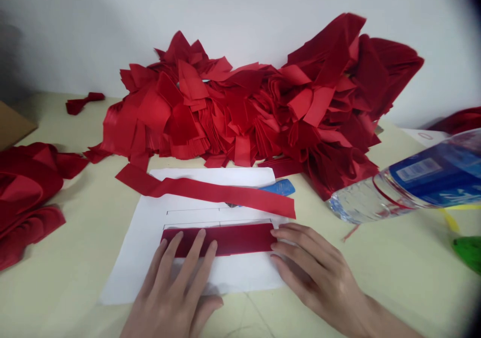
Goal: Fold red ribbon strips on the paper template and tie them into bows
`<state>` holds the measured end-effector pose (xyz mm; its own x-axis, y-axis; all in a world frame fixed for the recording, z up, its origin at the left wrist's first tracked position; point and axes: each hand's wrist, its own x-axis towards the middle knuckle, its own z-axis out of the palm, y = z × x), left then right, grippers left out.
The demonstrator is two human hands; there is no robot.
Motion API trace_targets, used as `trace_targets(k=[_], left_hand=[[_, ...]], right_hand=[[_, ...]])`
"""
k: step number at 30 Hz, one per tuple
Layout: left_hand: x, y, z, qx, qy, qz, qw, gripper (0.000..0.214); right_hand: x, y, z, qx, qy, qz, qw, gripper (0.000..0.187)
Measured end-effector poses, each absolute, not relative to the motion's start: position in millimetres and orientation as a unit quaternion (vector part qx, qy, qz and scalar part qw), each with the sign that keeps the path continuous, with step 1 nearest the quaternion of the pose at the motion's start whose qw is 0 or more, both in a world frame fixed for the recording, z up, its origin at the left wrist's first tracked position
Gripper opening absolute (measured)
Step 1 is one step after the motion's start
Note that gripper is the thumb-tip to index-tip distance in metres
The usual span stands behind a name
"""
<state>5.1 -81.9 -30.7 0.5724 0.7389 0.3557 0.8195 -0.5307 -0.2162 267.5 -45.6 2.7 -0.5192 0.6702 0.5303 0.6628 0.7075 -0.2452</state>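
Note:
My left hand (pixel 176 283) lies flat with its fingertips on a dark red fabric strip (pixel 233 239), which rests across a white paper sheet (pixel 126 283) marked with thin drawn lines. My right hand (pixel 315 273) is at the strip's right end, its fingertips touching the edge. Neither hand grips anything. A brighter red fabric strip (pixel 210 191) lies slantwise across the paper's upper part, apart from both hands. Beneath that strip, a blue-handled tool (pixel 280 188) is partly hidden.
A large heap of cut red fabric pieces (pixel 240 112) stands against the white wall (pixel 240 7). More red cloth (pixel 26 192) lies at the left. A clear water bottle (pixel 424 180) with a blue label slants in at the right, near a green object (pixel 468 252).

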Motion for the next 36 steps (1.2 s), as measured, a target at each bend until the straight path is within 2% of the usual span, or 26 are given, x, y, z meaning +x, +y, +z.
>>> trace_targets(k=[12, 17, 28, 36], left_hand=[[3, -81, -30, -0.871, -0.44, -0.109, 0.189, 0.052], [2, -81, -30, -0.874, -0.437, -0.112, 0.182, 0.052], [6, -80, -29, -0.875, -0.435, -0.122, 0.175, 0.055], [8, -75, -26, -0.874, -0.439, -0.132, 0.16, 0.059]], right_hand=[[208, -18, 1, -0.33, -0.912, 0.079, 0.229, 0.015], [208, -18, -2, -0.324, -0.912, 0.069, 0.24, 0.009], [205, -21, -6, -0.313, -0.913, 0.037, 0.26, 0.017], [204, -22, -12, -0.317, -0.908, 0.031, 0.273, 0.014]])
